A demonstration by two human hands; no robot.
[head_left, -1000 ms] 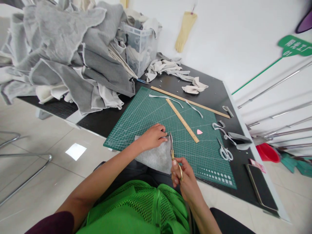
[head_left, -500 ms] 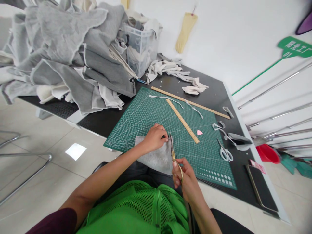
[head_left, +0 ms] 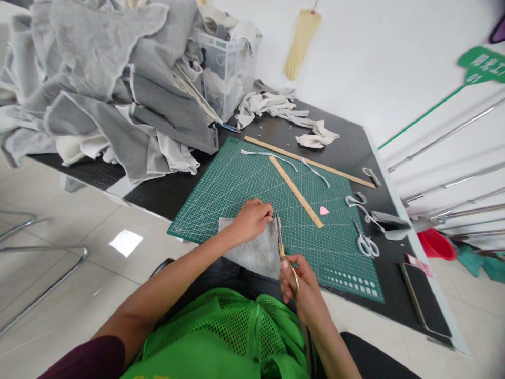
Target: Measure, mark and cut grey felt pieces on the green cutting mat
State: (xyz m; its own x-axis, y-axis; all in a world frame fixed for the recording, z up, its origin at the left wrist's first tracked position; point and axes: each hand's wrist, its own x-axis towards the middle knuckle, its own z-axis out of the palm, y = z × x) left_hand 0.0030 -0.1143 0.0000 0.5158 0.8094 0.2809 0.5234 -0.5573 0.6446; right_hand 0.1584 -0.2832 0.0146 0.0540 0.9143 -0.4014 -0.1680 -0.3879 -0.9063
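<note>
A piece of grey fabric (head_left: pixel 258 256) hangs over the near edge of the green cutting mat (head_left: pixel 221 184). My left hand (head_left: pixel 252 218) pinches its upper right corner, fingers closed. In my right hand (head_left: pixel 300 279) is a pair of gold-handled scissors (head_left: pixel 281 247), with fingers through the handle loops. The blades point away from me and lie along the fabric's right edge, close to my left fingertips. Whether the blades are fully closed is hard to make out. Beyond my hands, a short wooden ruler (head_left: pixel 296 192) and a pink piece of tailor's chalk (head_left: pixel 324 210) lie on the mat.
A long wooden ruler (head_left: pixel 311 162) crosses the mat's far side near thin fabric strips (head_left: pixel 315 172). White-handled scissors (head_left: pixel 366 246) and a phone (head_left: pixel 426 300) lie at right. Heaped grey fabric (head_left: pixel 98 68) and a clear plastic bin (head_left: pixel 224 73) stand at left and back.
The view has shifted slightly. A small dark gap at my left fingertips no longer shows. Both hands keep their hold on the fabric and scissors.
</note>
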